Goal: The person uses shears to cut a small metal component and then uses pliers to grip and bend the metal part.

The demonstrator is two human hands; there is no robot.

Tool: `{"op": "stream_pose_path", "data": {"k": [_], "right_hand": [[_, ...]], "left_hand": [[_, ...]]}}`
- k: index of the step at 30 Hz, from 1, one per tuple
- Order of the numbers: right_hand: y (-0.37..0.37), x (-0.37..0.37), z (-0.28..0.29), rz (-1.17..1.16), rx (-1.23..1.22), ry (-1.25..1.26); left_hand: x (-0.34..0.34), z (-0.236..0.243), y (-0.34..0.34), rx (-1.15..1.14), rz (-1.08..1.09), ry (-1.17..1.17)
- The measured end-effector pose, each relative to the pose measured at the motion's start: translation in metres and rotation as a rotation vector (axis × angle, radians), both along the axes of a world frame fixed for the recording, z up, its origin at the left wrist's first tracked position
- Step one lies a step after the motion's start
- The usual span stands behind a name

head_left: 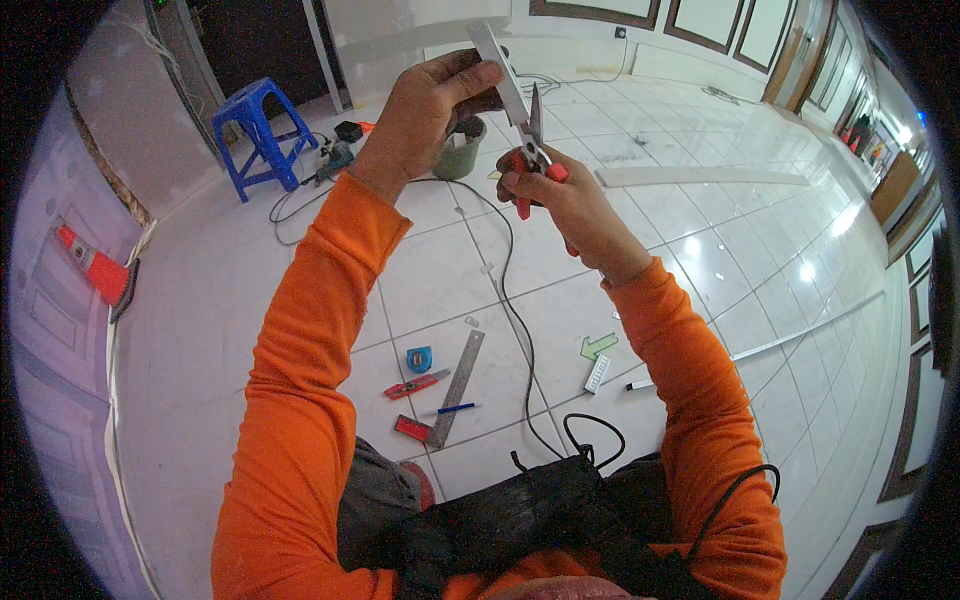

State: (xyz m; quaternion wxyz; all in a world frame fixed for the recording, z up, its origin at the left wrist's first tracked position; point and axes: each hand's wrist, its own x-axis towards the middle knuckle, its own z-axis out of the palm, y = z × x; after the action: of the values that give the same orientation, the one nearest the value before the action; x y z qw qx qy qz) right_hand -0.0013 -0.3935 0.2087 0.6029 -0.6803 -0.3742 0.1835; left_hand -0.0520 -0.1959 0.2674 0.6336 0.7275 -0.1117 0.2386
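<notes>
Raised in front of me, my left hand point(415, 115) grips a short white strip point(498, 75), thumb on its face. My right hand point(585, 205) is closed round the red handles of a pair of snips point(535, 125). The blades point up, parted, beside the lower end of the strip; whether they touch it I cannot tell. On the tiles below lie a blue tape measure point(419, 360), a red utility knife point(416, 385), a metal try square point(462, 375) with a red stock and a blue pen point(457, 408) across its blade.
A blue plastic stool point(258, 120) stands far left near a power tool point(336, 160). A grey-green bucket point(460, 158) is beyond my hands. A black cable point(512, 290) crosses the floor. Long white strips point(700, 177) lie right; a traffic cone point(92, 265) is at left.
</notes>
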Motion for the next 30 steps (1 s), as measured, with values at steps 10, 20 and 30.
{"op": "stream_pose_path", "data": {"k": [10,20,30], "right_hand": [[-0.002,-0.010,0.009,-0.015,-0.003,-0.060],[0.001,-0.005,0.003,0.001,0.010,-0.052],[0.000,0.001,0.000,0.005,-0.013,0.009]], "left_hand": [[-0.001,-0.003,0.001,0.004,-0.037,-0.046],[0.001,0.001,0.000,0.100,0.029,-0.042],[0.003,0.000,-0.005,-0.014,0.015,-0.017]]}}
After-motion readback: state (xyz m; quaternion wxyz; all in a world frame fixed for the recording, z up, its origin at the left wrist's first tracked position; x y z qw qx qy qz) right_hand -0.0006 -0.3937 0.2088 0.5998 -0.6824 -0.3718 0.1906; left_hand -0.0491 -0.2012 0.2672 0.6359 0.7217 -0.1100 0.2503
